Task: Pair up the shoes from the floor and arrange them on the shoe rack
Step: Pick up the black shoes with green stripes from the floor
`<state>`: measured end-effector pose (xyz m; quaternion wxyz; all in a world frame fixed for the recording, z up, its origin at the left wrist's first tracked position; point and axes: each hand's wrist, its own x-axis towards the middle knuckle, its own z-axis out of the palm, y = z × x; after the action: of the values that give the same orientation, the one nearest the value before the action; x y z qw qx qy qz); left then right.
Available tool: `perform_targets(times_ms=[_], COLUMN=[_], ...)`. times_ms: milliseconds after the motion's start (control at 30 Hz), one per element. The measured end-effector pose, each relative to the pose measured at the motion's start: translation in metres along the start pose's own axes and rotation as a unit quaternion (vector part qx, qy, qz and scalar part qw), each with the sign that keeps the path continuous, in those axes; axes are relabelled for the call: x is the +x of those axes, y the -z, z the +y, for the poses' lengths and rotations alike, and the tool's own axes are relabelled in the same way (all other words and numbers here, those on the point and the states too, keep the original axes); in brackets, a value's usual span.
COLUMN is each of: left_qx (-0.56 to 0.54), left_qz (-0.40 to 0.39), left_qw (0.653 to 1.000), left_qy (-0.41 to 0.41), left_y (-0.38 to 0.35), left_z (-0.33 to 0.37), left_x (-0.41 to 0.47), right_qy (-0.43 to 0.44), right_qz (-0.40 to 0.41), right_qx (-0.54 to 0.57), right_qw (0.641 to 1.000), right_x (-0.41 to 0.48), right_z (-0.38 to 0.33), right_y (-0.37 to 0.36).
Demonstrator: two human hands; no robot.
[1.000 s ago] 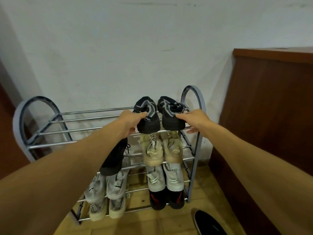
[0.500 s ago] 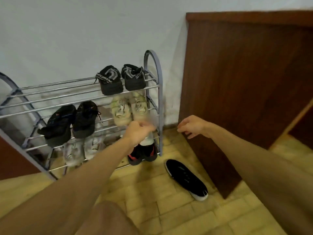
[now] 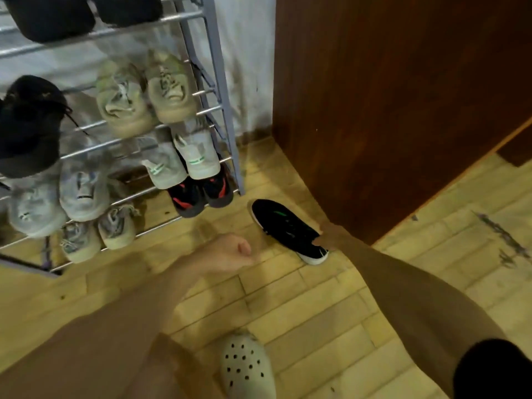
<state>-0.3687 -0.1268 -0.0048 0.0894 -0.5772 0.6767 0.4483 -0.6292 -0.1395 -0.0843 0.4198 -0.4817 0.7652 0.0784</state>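
A lone black shoe (image 3: 285,223) with a white sole lies on the tiled floor, just right of the metal shoe rack (image 3: 218,90). My right hand (image 3: 331,234) reaches down to its heel end and grips it there; the fingers are blurred. My left hand (image 3: 227,251) hovers over the floor in front of the rack, curled into a fist and holding nothing. The rack carries a black pair (image 3: 49,18) on top, a beige pair (image 3: 169,90), a white pair with green marks (image 3: 198,156) and a black-and-red pair (image 3: 187,197).
A dark wooden cabinet (image 3: 388,110) stands close to the right of the black shoe. More black shoes (image 3: 28,125) and grey pairs (image 3: 80,188) fill the rack's left side. A white perforated clog (image 3: 247,367) is at the bottom, near my body.
Both hands left the black pair on the top shelf and came down. My view tilted to the floor. My right hand dropped onto the black shoe's heel; my left hand sank lower.
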Motion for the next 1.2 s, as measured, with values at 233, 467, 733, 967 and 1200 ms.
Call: perform_targets(times_ms=[233, 467, 733, 967, 1200], left_qx=[-0.032, -0.068, -0.072, -0.134, -0.282], left_qz=[-0.012, -0.009, 0.011, 0.035, 0.138], left_qw=[0.998, 0.997, 0.995, 0.984, 0.943], left_qy=[0.049, 0.035, 0.066, 0.108, 0.108], left_y=[0.002, 0.0, -0.001, 0.0, 0.028], left_z=[-0.04, -0.042, -0.043, -0.016, 0.0], left_x=[0.027, 0.03, -0.005, -0.06, -0.137], right_qy=[-0.024, -0.082, -0.113, -0.013, 0.143], right_qz=[0.031, -0.015, -0.095, -0.139, -0.141], right_qx=[0.029, 0.073, 0.354, 0.423, 0.334], right_qw=[0.999, 0.994, 0.924, 0.895, 0.921], right_x=[0.062, 0.059, 0.017, -0.062, -0.153], right_z=[0.011, 0.004, -0.006, -0.034, -0.11], right_y=[-0.046, -0.072, -0.089, -0.068, -0.024])
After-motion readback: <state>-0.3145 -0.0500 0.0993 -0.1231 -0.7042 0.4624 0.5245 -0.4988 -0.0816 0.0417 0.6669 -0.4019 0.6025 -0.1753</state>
